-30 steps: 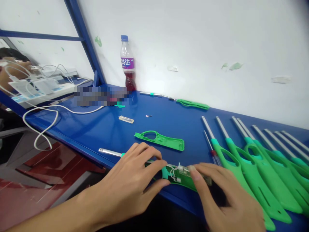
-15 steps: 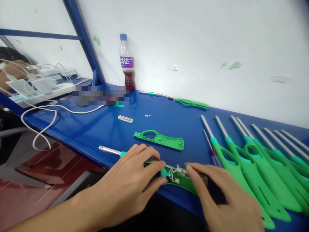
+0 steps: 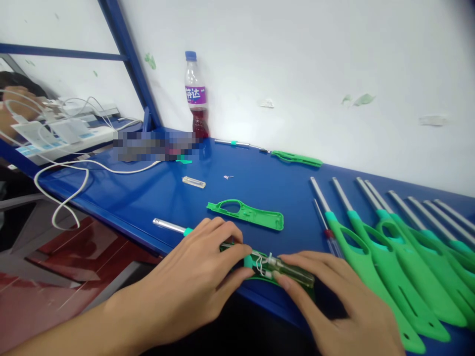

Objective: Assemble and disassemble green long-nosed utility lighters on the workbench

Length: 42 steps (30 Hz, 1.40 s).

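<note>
An opened long-nosed gas lighter lies at the front edge of the table, its silver barrel [image 3: 168, 225] pointing left. My left hand [image 3: 206, 269] is closed over the lighter's middle, with thumb and index finger at the teal trigger [image 3: 248, 262]. Thin white wires [image 3: 260, 262] loop in the green shell beside those fingertips. Between the thumb and fingers of my right hand [image 3: 334, 296] is the clear fuel tank [image 3: 295, 272], lying along the shell. Just beyond my hands rests the other green half-shell [image 3: 245, 214], hollow side up. My palms hide part of the lighter.
Several assembled green lighters [image 3: 393, 277] lie in a row at right, beside a screwdriver [image 3: 329, 235]. Further back are a loose clear tank [image 3: 193, 182], a small screw [image 3: 228, 177], another green lighter part [image 3: 297, 158] and a drink bottle [image 3: 195, 96]. White cables [image 3: 107, 170] trail at left.
My right thumb has moved left and down, beside the tank's wired end. More of the clear tank shows now. My left hand has shifted slightly left and keeps its hold on the lighter.
</note>
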{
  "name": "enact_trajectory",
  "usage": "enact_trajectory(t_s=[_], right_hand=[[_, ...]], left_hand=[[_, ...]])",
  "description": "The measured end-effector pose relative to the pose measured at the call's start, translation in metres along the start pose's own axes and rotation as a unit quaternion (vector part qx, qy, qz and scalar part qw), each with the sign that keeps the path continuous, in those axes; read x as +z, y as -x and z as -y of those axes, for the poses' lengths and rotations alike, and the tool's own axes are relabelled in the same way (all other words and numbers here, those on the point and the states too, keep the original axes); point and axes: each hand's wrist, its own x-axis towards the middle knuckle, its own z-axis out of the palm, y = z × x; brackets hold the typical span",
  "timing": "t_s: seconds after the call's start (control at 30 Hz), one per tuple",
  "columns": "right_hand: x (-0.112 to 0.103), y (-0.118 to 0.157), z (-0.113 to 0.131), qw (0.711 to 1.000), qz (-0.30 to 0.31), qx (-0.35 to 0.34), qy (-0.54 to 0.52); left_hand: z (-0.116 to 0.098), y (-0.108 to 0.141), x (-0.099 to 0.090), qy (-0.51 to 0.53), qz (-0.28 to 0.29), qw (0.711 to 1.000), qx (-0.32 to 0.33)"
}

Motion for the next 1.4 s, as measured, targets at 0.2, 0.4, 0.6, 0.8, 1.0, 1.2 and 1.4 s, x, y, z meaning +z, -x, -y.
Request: enact_trajectory(t_s=[0.2, 0.4, 0.6, 0.8, 1.0, 1.2, 1.4], right_hand=[[0.0, 0.002, -0.009, 1.0, 0.007, -0.028, 0.005], [-0.001, 0.006, -0.019, 0.994, 0.039, -0.084, 0.061], [-0.001, 0.008, -0.025, 0.986, 0.054, -0.126, 0.092], [-0.001, 0.007, -0.022, 0.99, 0.046, -0.104, 0.08], [0.0, 0.004, -0.013, 0.995, 0.027, -0.074, 0.055], [0.0, 0.003, -0.009, 0.997, 0.026, -0.056, 0.048], [0.001, 0.004, -0.009, 0.998, 0.027, -0.049, 0.04]], left_hand=[[0.001, 0.003, -0.001, -0.007, 0.025, 1.0, 0.006], [0.003, 0.005, 0.003, 0.0, 0.023, 1.0, -0.014], [0.004, 0.003, 0.003, -0.004, 0.022, 1.0, -0.004], [0.003, 0.002, 0.002, 0.004, 0.029, 1.0, -0.006], [0.003, 0.003, 0.002, 0.016, 0.03, 0.999, -0.012], [0.003, 0.003, 0.002, 0.024, 0.038, 0.999, -0.02], [0.001, 0.002, 0.001, -0.007, 0.026, 1.0, 0.009]])
